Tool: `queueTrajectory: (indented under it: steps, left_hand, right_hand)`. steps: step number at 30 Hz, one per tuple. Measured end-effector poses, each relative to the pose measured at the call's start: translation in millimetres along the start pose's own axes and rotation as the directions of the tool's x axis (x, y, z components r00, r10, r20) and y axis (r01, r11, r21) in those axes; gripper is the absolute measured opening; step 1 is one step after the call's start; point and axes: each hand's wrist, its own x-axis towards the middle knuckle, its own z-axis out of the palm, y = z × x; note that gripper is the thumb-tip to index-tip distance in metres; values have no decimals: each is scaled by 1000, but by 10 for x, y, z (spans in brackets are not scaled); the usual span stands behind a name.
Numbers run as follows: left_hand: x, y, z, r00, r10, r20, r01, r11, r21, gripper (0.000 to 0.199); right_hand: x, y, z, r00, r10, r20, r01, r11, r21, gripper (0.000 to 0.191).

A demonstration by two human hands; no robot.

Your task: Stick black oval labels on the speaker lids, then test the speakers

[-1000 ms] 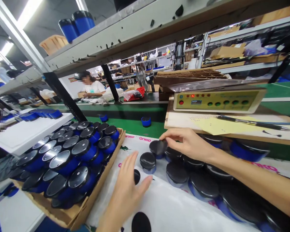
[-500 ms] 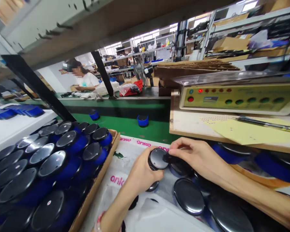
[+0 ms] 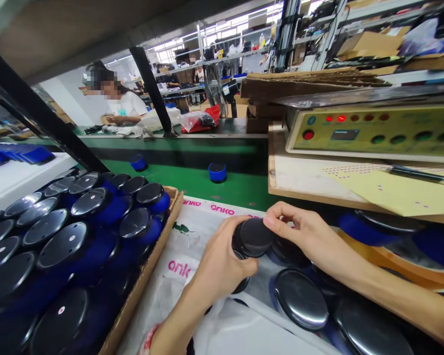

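My left hand (image 3: 222,259) is wrapped round a small round black-and-blue device (image 3: 238,242), holding it tilted with its flat face up. A matte black disc (image 3: 256,237), perhaps a rubber pad, covers that face. The thumb and fingers of my right hand (image 3: 299,229) pinch the disc at its right edge. Beneath my hands, several more round devices with shiny black faces (image 3: 299,298) lie on the printed white sheet (image 3: 179,246). Whether the disc sits fully flat, I cannot tell.
At left, a cardboard tray (image 3: 153,251) holds rows of black-and-blue devices. Single blue pieces (image 3: 217,172) stand on the green belt (image 3: 185,177). A control box (image 3: 373,133) with red lights and a yellow paper (image 3: 388,190) occupy the wooden shelf at right. A co-worker (image 3: 128,106) sits beyond.
The matte black disc, earlier at the device's right edge in my right fingers, now lies over its shiny face. The view has shifted slightly. A second red light shows on the control box.
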Motion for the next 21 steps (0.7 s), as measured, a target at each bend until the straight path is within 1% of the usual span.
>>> queueTrajectory:
  steps: [3, 9, 14, 21]
  left_hand:
    - [3, -9, 4, 1000, 8, -11, -8, 1000, 10, 60]
    - [0, -36, 19, 998, 41, -37, -40, 999, 23, 62]
    - [6, -31, 19, 998, 29, -47, -27, 999, 41, 61]
    - [-5, -18, 18, 999, 16, -39, -14, 999, 45, 59]
  right_hand:
    - [7, 51, 22, 997, -71, -13, 69, 990, -121, 35]
    - [3, 93, 73, 999, -49, -14, 46, 984, -175, 32]
    - [-3, 104, 90, 999, -54, -8, 50, 973, -227, 31]
    - [7, 123, 102, 997, -72, -21, 64, 966, -251, 30]
